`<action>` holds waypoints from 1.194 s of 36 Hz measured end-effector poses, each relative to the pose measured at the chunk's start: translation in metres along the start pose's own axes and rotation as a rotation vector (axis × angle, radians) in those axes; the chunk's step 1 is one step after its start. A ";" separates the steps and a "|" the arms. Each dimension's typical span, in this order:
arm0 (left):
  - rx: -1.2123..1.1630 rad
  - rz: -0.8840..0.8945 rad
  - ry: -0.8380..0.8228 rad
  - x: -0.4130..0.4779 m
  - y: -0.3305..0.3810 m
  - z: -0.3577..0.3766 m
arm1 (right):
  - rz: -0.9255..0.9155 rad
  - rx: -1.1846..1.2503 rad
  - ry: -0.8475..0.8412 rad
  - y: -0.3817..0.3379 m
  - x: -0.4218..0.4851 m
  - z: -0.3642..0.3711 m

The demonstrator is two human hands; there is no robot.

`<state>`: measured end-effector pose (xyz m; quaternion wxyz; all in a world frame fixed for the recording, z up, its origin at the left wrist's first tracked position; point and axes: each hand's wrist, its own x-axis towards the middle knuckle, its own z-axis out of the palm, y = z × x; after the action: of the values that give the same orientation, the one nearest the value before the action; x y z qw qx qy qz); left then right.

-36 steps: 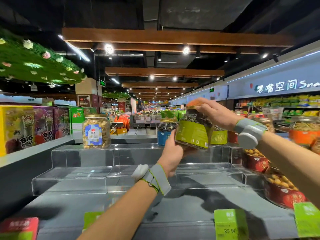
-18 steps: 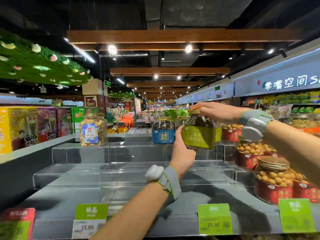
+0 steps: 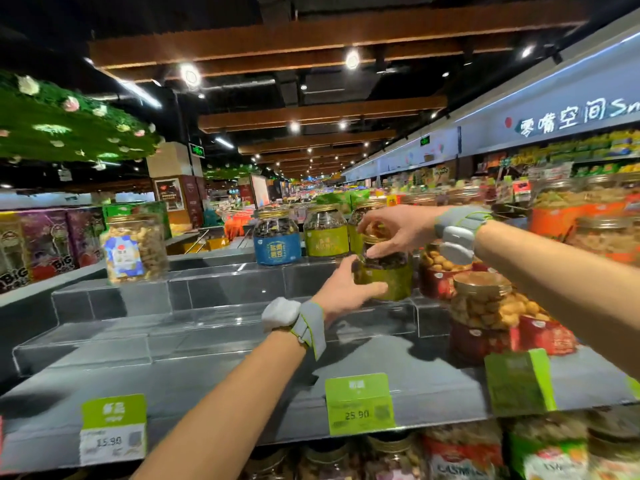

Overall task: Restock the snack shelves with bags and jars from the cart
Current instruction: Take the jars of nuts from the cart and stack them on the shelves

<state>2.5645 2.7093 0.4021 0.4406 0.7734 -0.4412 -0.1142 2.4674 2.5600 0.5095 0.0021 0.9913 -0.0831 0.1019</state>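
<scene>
A clear jar of dark snacks with a green label (image 3: 398, 282) stands upright on the middle step of the clear acrylic riser (image 3: 207, 296). My left hand (image 3: 346, 289) wraps around its left side near the bottom. From above, my right hand (image 3: 391, 230) grips its gold lid with curled fingers. Behind it on the top step stand a matching green-label jar (image 3: 326, 233) and a blue-label jar (image 3: 277, 242). The cart is out of view.
A jar of pale crackers (image 3: 133, 251) stands on the riser's left end. Red-label nut jars (image 3: 481, 306) crowd the right side, close to my right forearm. Green price tags (image 3: 358, 403) line the shelf's front edge. Colourful boxes (image 3: 34, 251) stand at far left.
Both hands have brought the green-label jar down and slightly right, from tilted in the air to upright on the middle step.
</scene>
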 end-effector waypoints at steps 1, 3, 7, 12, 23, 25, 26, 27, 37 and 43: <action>0.047 -0.012 0.011 0.001 -0.002 0.003 | 0.001 -0.001 -0.008 0.002 0.002 0.004; 0.102 -0.015 0.027 0.004 -0.003 0.007 | -0.002 0.011 -0.015 0.008 0.005 0.011; 0.112 -0.010 0.044 0.013 -0.008 0.013 | -0.018 0.020 -0.021 0.017 0.011 0.016; 0.133 -0.011 0.067 0.011 -0.011 0.010 | -0.049 0.009 -0.007 0.017 0.012 0.017; 0.098 0.042 0.055 0.011 -0.018 0.010 | -0.058 -0.040 0.006 0.012 0.003 0.020; 0.115 0.042 0.067 0.010 -0.018 0.012 | -0.060 -0.031 0.020 0.012 0.002 0.021; 0.119 0.040 0.078 0.010 -0.018 0.013 | -0.060 -0.029 0.025 0.011 0.001 0.021; 0.122 0.041 0.087 0.010 -0.018 0.013 | -0.060 -0.030 0.029 0.010 0.000 0.021; 0.186 0.006 0.079 0.003 -0.008 0.013 | -0.036 -0.105 -0.020 0.002 0.000 0.022; 0.319 -0.001 0.091 -0.005 0.003 0.016 | -0.015 -0.140 0.023 0.002 -0.005 0.030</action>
<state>2.5510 2.7037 0.3942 0.3316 0.8382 -0.4329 -0.0077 2.4679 2.5583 0.4792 0.0730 0.9881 -0.0825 0.1070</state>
